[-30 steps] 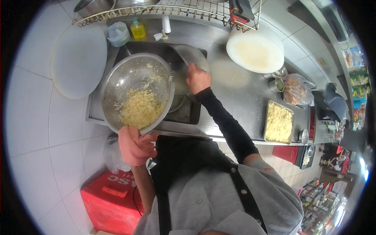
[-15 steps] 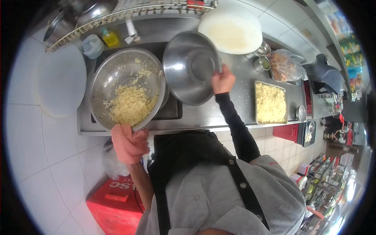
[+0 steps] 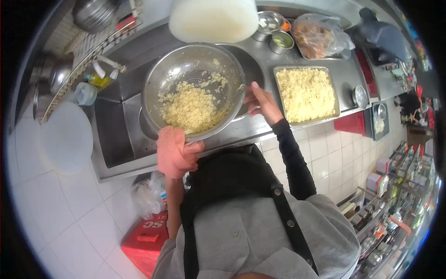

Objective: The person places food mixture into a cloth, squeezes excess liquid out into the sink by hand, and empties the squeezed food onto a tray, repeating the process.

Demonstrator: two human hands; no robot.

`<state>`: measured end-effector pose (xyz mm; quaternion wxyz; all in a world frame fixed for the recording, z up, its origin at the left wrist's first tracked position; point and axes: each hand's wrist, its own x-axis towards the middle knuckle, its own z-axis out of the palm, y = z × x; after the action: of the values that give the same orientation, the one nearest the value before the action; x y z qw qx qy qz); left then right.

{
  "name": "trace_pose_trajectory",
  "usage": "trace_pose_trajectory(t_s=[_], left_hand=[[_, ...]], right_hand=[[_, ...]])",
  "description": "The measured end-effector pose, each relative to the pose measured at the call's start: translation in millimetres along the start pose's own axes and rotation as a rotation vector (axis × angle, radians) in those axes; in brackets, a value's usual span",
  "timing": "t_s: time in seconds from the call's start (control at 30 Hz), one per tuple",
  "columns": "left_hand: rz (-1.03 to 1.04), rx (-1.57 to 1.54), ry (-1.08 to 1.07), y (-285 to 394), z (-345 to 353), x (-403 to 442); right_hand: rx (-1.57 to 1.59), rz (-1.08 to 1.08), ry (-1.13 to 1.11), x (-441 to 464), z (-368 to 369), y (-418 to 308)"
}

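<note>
With a pink cloth (image 3: 169,144) wrapped about it, my left hand (image 3: 192,151) grips the near rim of a large steel colander (image 3: 158,88). Inside the colander lies a heap of pale yellow, crumbly food (image 3: 193,109). A plain steel bowl (image 3: 253,74) sits beneath the colander, showing past its right side. My right hand (image 3: 265,104) is beside the colander's right rim, fingers apart and holding nothing. To its right stands a metal tray (image 3: 338,104) filled with similar pale yellow food.
A sink basin (image 3: 114,132) lies left of the colander. Behind are a white board (image 3: 213,21), small steel bowls (image 3: 281,43) and a plastic bag of brownish food (image 3: 320,37). A wire rack (image 3: 88,60) hangs at upper left. Another person (image 3: 383,39) stands farther right.
The colander has moved right, away from over the sink, and now sits over the steel bowl. My right hand has let go of that bowl. My left hand keeps its cloth-covered grip.
</note>
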<state>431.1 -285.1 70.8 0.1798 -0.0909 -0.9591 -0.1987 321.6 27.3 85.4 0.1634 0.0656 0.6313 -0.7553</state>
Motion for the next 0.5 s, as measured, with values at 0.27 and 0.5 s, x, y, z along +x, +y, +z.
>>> trace_pose_trajectory(t_s=[0.27,0.5], left_hand=[[-0.075,-0.246,1.039,112,-141,-87],[-0.469,-0.47,0.33,133,-221,-48]], right_hand=[[-0.948,-0.639,0.375,-135,26,-55],[-1.248,-0.48,0.258,-110,-7,-101]])
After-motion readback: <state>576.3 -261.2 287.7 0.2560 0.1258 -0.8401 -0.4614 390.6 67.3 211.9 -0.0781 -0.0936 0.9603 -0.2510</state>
